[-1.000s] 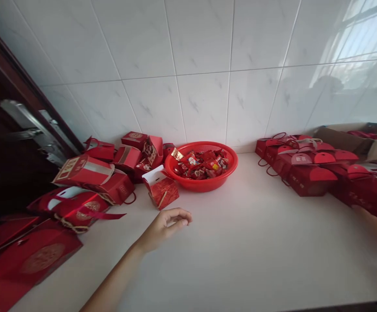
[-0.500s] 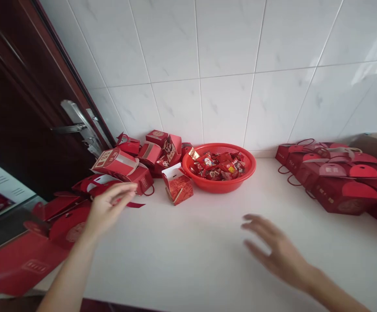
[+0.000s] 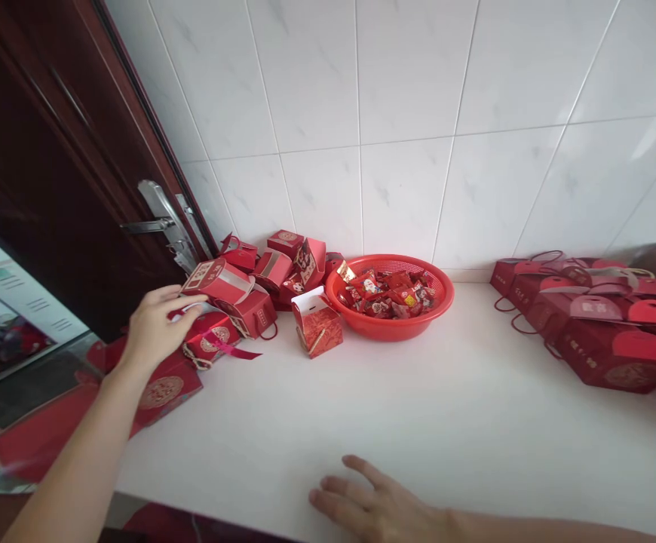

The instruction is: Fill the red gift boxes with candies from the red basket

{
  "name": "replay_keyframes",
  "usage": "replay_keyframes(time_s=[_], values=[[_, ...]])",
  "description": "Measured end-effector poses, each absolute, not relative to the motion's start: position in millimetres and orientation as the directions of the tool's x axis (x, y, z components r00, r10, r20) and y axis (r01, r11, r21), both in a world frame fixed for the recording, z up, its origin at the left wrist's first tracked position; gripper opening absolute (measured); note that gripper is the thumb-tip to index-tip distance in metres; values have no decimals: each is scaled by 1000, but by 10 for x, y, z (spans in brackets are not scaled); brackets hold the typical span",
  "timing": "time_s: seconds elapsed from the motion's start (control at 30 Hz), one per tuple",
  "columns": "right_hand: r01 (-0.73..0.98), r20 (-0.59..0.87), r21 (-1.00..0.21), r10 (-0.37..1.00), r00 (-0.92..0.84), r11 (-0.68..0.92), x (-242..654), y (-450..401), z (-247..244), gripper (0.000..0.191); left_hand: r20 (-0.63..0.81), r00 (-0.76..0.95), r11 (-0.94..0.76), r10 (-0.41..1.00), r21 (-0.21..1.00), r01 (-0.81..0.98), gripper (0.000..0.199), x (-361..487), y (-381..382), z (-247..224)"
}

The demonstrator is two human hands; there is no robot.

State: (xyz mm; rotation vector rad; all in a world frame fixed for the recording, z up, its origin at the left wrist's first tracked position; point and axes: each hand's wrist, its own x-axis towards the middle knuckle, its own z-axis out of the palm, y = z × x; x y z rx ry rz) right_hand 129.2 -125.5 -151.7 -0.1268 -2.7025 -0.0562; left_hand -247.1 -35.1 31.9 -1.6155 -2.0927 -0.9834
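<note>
My left hand (image 3: 161, 324) is at the pile on the left, fingers and thumb closed on the top edge of a small red gift box (image 3: 213, 339). That box has a gold round emblem, a cord and a dark pink ribbon (image 3: 243, 352) trailing on the table. My right hand (image 3: 381, 501) is low over the front of the white table (image 3: 418, 407), fingers spread and holding nothing. An open red gift box (image 3: 321, 332), its white-lined lid raised, stands beside a red plastic basket (image 3: 387, 329) of wrapped sweets (image 3: 399, 292).
More red boxes (image 3: 237, 290) are heaped on the left, by a dark door with a metal handle (image 3: 161, 222). Rows of red handled boxes (image 3: 593, 339) stand at the right. A tiled wall (image 3: 401, 181) runs behind the table.
My left hand has moved left onto the ribboned box and closed on its top. My right hand has come down and left, toward the table's front. The view has shifted slightly left.
</note>
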Motion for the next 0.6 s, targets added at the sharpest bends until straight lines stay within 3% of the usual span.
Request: replay_keyframes(time_s=[0.13, 0.23, 0.33, 0.43, 0.53, 0.6], values=[[102, 420, -33, 106, -901, 994, 1310, -1212, -1485, 47, 525, -208, 131, 825, 180, 975, 32, -2248, -44, 376], [100, 436, -29, 102, -894, 995, 1316, -1195, -1529, 45, 466, -244, 175, 851, 187, 967, 39, -2168, 97, 420], [103, 462, -16, 98, -882, 995, 1321, -1183, -1584, 45, 528, -320, 158, 787, 328, 931, 42, -2187, 153, 459], [98, 467, -22, 96, -879, 995, 1304, -1171, -1667, 47, 621, -477, 123, 622, 525, 842, 40, -2240, 169, 516], [84, 447, -39, 92, -890, 996, 1272, -1151, -1708, 45, 672, -648, -183, 358, 731, 657, 33, -2187, 160, 632], [75, 456, -58, 93, -885, 996, 1277, -1137, -1611, 42, 637, -724, -438, 263, 748, 499, 26, -2034, 106, 732]])
